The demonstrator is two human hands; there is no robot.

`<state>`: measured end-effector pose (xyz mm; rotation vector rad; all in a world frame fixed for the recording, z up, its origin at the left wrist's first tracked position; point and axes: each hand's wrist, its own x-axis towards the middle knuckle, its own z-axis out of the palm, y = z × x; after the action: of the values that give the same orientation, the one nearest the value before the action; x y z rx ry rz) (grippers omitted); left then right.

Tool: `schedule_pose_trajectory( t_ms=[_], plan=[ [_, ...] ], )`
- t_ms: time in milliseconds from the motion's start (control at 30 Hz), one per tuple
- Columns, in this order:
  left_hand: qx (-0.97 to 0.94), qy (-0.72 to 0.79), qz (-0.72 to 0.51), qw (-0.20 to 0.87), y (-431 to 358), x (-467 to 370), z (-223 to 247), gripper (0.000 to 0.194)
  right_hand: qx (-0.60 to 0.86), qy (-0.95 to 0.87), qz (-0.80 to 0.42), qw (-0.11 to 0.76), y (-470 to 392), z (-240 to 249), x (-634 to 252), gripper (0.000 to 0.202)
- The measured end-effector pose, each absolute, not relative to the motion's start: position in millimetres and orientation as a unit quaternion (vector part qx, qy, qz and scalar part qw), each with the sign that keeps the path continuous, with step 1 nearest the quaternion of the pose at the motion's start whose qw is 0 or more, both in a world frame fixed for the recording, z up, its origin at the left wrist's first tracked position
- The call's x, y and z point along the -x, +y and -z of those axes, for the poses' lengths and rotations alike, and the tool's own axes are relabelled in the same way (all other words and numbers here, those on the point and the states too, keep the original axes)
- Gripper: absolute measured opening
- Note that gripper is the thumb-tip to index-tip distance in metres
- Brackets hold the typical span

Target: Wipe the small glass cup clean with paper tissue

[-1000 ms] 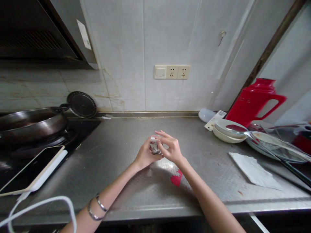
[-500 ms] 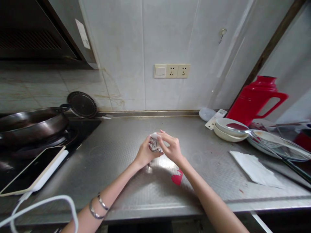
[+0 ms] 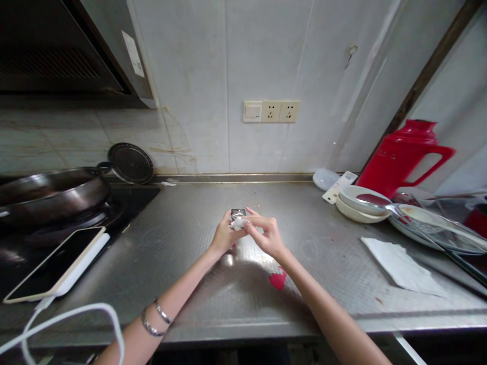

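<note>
Over the middle of the steel countertop (image 3: 182, 253), my left hand (image 3: 220, 238) is wrapped round a small container (image 3: 238, 213) with a dark, shiny side and pale markings. Its exact kind does not show. My right hand (image 3: 269, 235) pinches a crumpled whitish piece (image 3: 238, 223), like paper or foil, against the container's near side. My fingers partly cover both things. A torn red scrap (image 3: 278, 280) lies on the counter beside my right forearm. A small round blurred spot shines below my left hand.
On the left, a pan (image 3: 72, 195) sits on the black cooktop, near a phone (image 3: 57, 266) with a white cable (image 3: 72, 315). To the right are a red thermos jug (image 3: 397, 157), stacked bowls (image 3: 361, 212), plates (image 3: 411, 230) and a white napkin (image 3: 399, 266).
The container has turned in my hands: its crumpled silvery-white face was towards me, and now a dark side shows at the top. My right fingers have moved slightly lower on it.
</note>
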<state>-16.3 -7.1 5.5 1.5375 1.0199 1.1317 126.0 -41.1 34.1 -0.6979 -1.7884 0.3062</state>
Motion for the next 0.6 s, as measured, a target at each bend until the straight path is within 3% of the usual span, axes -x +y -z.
schedule_pose_trajectory(
  t_ms=[133, 367, 600],
  plan=[
    [-0.619, 0.443, -0.456, 0.461, -11.4, 12.6, -6.9, 0.06, 0.362, -0.675, -0.085, 0.638, -33.8, -33.4, -129.3, 0.025],
    [-0.642, 0.415, -0.447, 0.464, -11.3, 12.6, -2.4, 0.063, 0.311, -0.769, -0.086, 0.552, -31.7, -27.0, -125.3, 0.027],
    [-0.634, 0.412, -0.446, 0.478, -10.1, 13.6, -4.8, 0.053, 0.294, -0.76, -0.157, 0.558, -40.3, -34.8, -125.6, 0.025]
  ],
)
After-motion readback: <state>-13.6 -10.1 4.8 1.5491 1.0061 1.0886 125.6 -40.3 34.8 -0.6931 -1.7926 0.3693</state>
